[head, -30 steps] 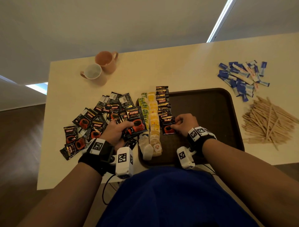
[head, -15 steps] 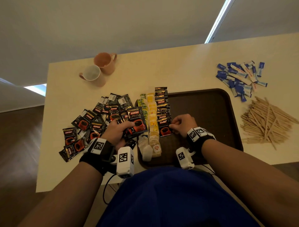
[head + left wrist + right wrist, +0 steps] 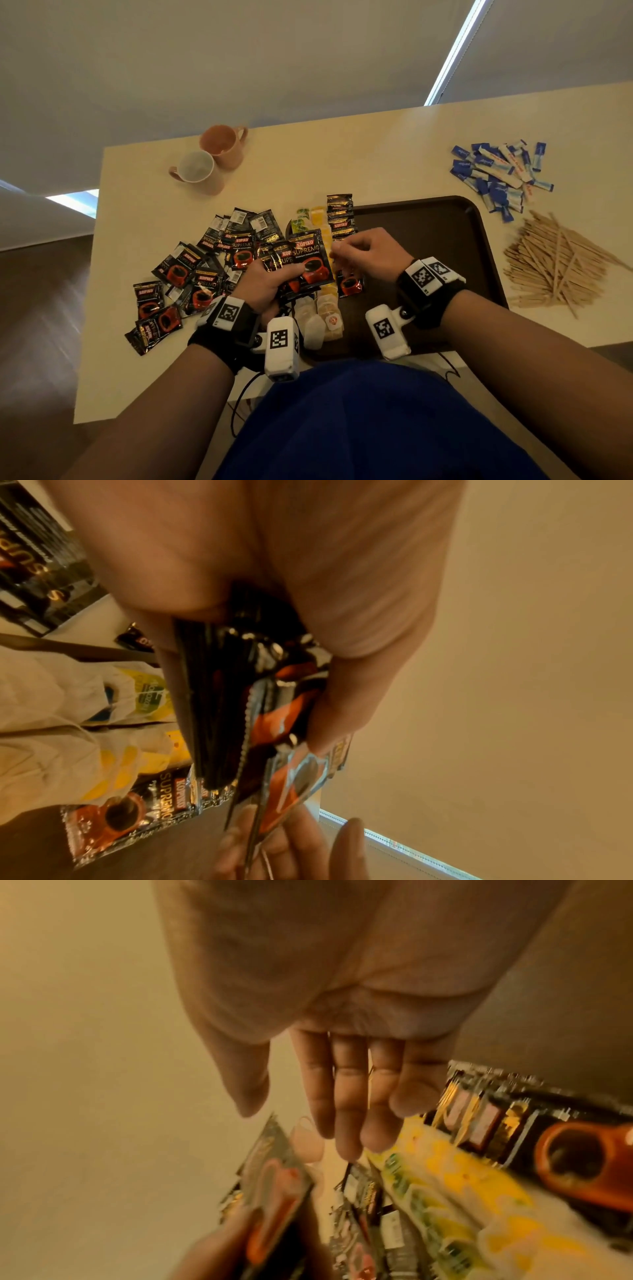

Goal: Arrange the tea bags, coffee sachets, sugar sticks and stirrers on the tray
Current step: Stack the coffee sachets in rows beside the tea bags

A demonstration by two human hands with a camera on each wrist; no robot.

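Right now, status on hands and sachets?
Left hand grips a fan of coffee sachets. Right hand empty, reaching for the fan above the tray. Sugar sticks, stirrers untouched. Nothing in the way.

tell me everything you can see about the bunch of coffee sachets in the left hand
The bunch of coffee sachets is a fanned stack of glossy black foil packets printed KOPIKO SUPREMO with a red cup of coffee. The left hand grips their lower ends, thumb across the front, holding them raised over the tray's left edge. The left wrist view shows serrated edges. The right hand reaches at the front packet's right edge; contact is unclear.
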